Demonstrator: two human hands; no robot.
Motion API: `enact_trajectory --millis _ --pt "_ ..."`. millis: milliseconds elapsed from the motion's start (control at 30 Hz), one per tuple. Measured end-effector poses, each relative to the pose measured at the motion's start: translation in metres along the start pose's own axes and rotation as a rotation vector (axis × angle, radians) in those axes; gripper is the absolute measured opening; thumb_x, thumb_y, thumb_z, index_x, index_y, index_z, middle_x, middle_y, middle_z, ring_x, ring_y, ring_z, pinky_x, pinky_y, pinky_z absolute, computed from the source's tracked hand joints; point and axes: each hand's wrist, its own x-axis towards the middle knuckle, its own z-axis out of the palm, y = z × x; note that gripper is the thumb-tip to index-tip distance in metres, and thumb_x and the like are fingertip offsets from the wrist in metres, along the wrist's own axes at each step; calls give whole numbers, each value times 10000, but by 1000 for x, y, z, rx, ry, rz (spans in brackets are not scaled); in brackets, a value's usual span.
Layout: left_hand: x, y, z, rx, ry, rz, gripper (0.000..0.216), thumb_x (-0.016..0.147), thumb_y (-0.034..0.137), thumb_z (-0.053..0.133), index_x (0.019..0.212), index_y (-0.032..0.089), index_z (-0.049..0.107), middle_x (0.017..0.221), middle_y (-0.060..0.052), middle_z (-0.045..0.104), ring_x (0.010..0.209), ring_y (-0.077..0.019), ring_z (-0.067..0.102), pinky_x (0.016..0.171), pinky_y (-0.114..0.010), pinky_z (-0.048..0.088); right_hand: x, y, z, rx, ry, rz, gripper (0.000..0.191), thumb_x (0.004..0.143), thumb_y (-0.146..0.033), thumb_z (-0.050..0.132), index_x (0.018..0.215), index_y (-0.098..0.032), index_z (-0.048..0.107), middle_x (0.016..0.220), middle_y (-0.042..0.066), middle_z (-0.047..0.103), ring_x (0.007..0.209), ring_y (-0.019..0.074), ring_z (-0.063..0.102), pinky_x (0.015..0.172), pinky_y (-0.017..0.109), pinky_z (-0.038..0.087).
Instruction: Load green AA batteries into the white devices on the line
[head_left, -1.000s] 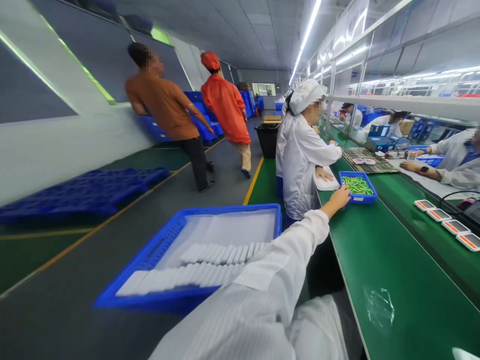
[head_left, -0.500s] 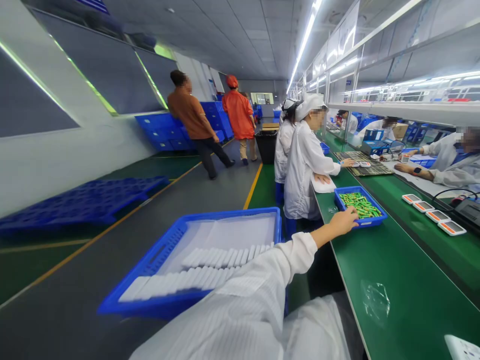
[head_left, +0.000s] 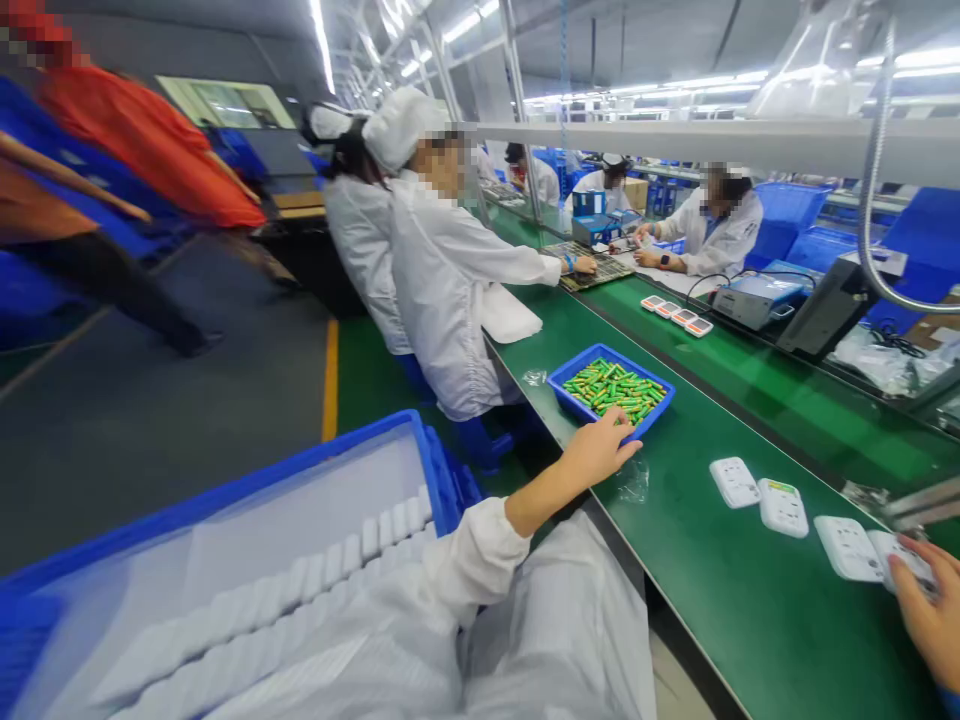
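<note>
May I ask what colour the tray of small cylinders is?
The tray is blue, best seen in the head view.

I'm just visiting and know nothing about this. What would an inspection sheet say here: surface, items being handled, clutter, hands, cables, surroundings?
Surface: green bench, smooth-looking.
Job's things: blue tray of green cylinders, loosely heaped; four white devices in a slanting row, the last two overlapping in view.
Clutter: clear film near the tray.
Hands: left hand at the tray's near edge, grip unclear; right hand over the endmost device, partly out of frame.
Cables: dark cables bunched beyond the bench's far side.
Surroundings: blue crate with rows of white pieces beside the person; white-coated co-worker farther along the bench; people in the aisle, blurred.
</note>
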Motion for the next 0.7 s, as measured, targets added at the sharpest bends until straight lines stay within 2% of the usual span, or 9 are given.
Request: enact_trajectory --millis 100,167,267,333,400,467,600,700 --pt "24 -8 -9 26 35 18 267 1144 373 575 1239 250 793 1331 -81 675 1041 -221 755 936 -338 637 -1 10 14 15 -28 -18 513 880 -697 569 1178 -377 837 1270 203 751 1282 530 695 1039 723 546" --pt "46 -15 -14 65 26 6 262 1090 310 658 1318 244 769 1359 -95 682 1112 -243 754 1009 -356 625 -1 10 18 13 -21 -39 548 899 -686 553 1175 -301 828 1289 195 750 1258 500 711 1078 691 554" --pt "72 -20 -15 90 -34 34 232 988 269 777 1214 225 795 1229 -101 741 1115 -287 762 1066 -396 607 -3 2 17 9 12 -43 523 920 -618 549 1176 -250 819 1302 192 749 1234 434 720 1105 623 563" --pt "81 -20 -14 99 -60 53 188 975 254 756 1154 219 799 1171 -107 773 1095 -309 770 1045 -416 610 -4 -4 16 19 20 -27 480 923 -566 554 1154 -237 815 1281 185 759 1234 393 716 1124 579 560" --pt "85 -22 -12 111 -80 68 189 968 237 707 1133 216 798 1144 -118 801 1084 -332 775 1008 -433 617 -4 -10 13 43 26 -1 443 922 -514 556 1142 -224 808 1276 179 768 1229 361 713 1105 543 571" --pt "86 -28 -11 131 -93 79 225 968 252 659 1135 204 801 1185 -144 817 1105 -361 775 989 -460 620 -2 -11 9 66 67 53 428 925 -481 547 1133 -206 801 1259 183 778 1177 340 720 1011 507 603" --pt "81 -35 -18 142 -26 75 300 992 391 591 1127 236 810 1170 -121 839 1092 -353 777 971 -454 628 6 -4 -6 74 222 205 393 926 -449 542 1070 -177 786 1139 193 794 1032 312 728 892 461 606" --pt "68 -15 -29 -54 87 84 332 1013 483 602 1130 255 813 1206 -102 842 1145 -344 775 1060 -486 620 10 0 -15 72 325 270 386 933 -433 539 1065 -163 782 1105 192 794 990 299 732 880 455 605"
